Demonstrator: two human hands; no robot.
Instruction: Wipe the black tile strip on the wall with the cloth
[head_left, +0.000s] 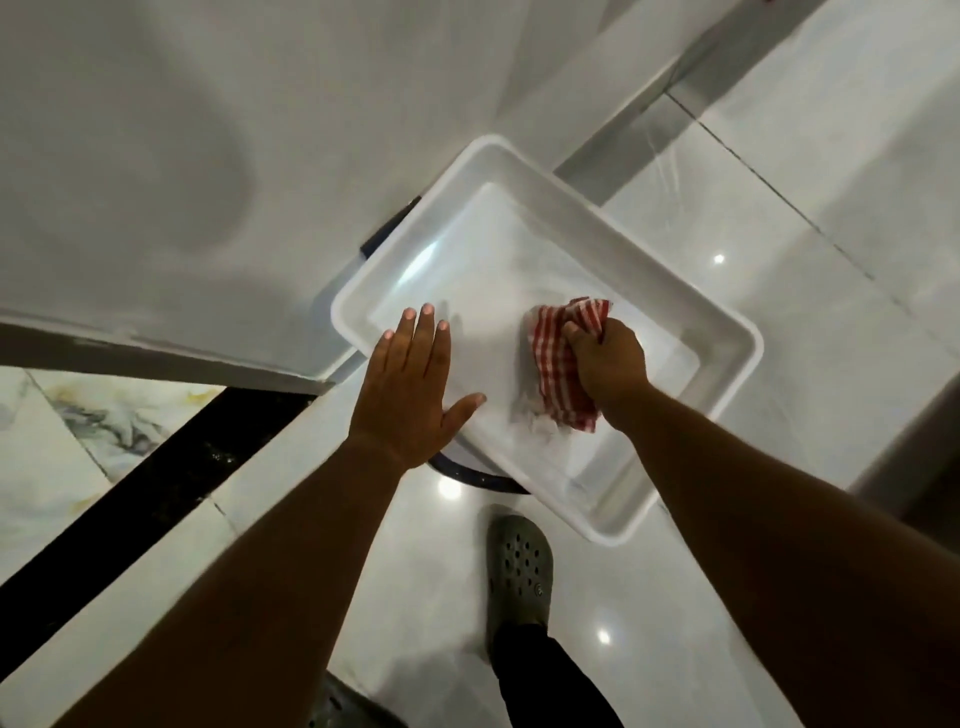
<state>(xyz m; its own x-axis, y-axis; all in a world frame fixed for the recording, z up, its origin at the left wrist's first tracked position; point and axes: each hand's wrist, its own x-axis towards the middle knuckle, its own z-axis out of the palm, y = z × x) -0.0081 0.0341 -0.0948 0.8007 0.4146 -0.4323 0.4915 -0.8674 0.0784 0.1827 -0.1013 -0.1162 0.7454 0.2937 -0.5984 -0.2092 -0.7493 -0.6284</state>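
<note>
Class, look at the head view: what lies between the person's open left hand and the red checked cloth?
Only a bare stretch of the white tray floor separates left hand from cloth, seen in the head view.

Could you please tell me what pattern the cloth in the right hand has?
Red and white checks; the cloth shows best, and only, in the head view.

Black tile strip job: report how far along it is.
Done: the right hand has the red checked cloth bunched in its grip. In hand: cloth is down in the white tray, left hand open over the rim. Left: the black tile strip is untouched.
</note>
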